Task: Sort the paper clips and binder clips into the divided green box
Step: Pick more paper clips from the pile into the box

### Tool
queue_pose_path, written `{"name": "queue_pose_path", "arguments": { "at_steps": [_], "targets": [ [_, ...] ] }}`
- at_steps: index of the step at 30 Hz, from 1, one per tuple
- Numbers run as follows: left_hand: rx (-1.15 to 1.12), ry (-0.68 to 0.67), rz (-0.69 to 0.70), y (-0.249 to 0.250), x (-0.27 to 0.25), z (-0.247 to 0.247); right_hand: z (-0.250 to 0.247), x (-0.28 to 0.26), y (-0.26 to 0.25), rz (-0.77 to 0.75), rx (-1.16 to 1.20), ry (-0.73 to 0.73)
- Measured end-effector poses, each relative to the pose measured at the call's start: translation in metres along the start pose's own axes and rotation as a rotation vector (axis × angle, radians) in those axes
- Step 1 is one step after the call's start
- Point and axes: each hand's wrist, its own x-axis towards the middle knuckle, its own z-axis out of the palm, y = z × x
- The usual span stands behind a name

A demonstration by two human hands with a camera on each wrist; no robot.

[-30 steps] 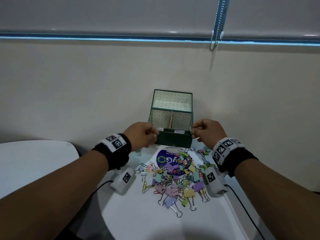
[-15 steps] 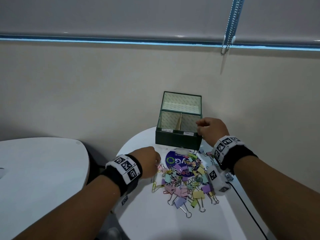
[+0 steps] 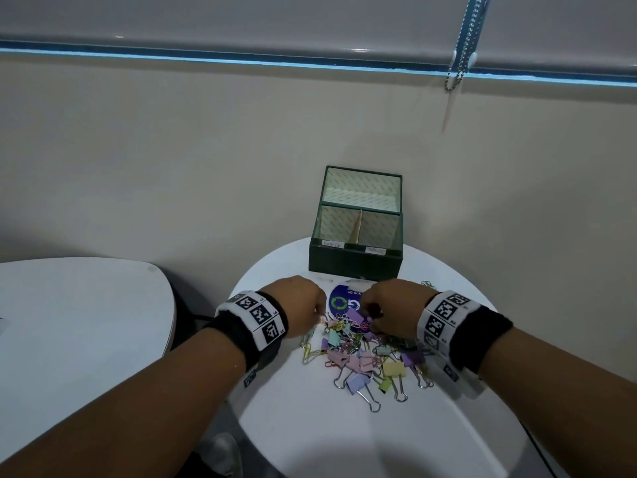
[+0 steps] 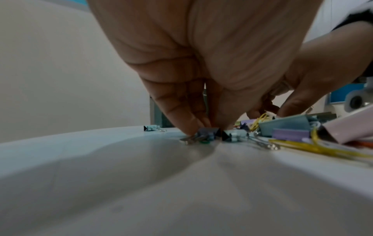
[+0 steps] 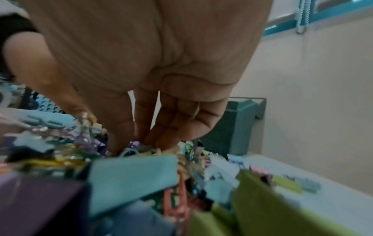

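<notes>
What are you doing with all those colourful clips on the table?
A person is sorting a mixed pile of clips on a round white table. Both hands are down in the pile: the left hand has its fingers on a small dark binder clip at the pile's edge, and the right hand is reaching into the middle. The green box stands open behind the pile; no clips show inside it.

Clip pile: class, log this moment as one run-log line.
left hand: fingertips on small binder clip | right hand: reaching into clip pile, grasp unclear | green box: open, no clips visible inside
</notes>
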Motion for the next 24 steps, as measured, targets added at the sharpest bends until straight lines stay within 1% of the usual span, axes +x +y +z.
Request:
{"name": "queue_pose_path", "arguments": {
  "at_steps": [3, 5, 7, 9, 12, 18, 22, 24],
  "targets": [
    [0.021, 0.008, 0.01, 0.0, 0.0, 0.001, -0.002, 0.002, 0.005, 0.051, 0.13, 0.017],
    [0.031, 0.017, 0.008, 0.0, 0.0, 0.0, -0.004, 0.002, 0.007, 0.082, 0.163, 0.043],
    [0.047, 0.04, -0.007, -0.001, -0.001, -0.001, -0.005, 0.002, 0.009, 0.094, 0.119, 0.075],
    [0.071, 0.095, -0.034, -0.003, -0.001, -0.002, -0.005, 0.003, 0.007, 0.075, 0.072, 0.087],
    [0.03, 0.159, -0.066, -0.006, 0.001, -0.004, -0.003, 0.004, -0.003, 0.041, 0.056, 0.035],
    [-0.06, 0.111, -0.015, -0.001, -0.001, -0.005, -0.001, 0.012, -0.015, 0.03, 0.045, 0.023],
    [-0.083, 0.084, -0.065, 0.0, -0.001, -0.004, -0.001, 0.015, -0.018, 0.02, 0.079, 0.013],
    [-0.041, 0.031, -0.107, -0.001, 0.0, -0.004, -0.001, 0.016, -0.017, 0.035, 0.097, 0.001]
  ]
}}
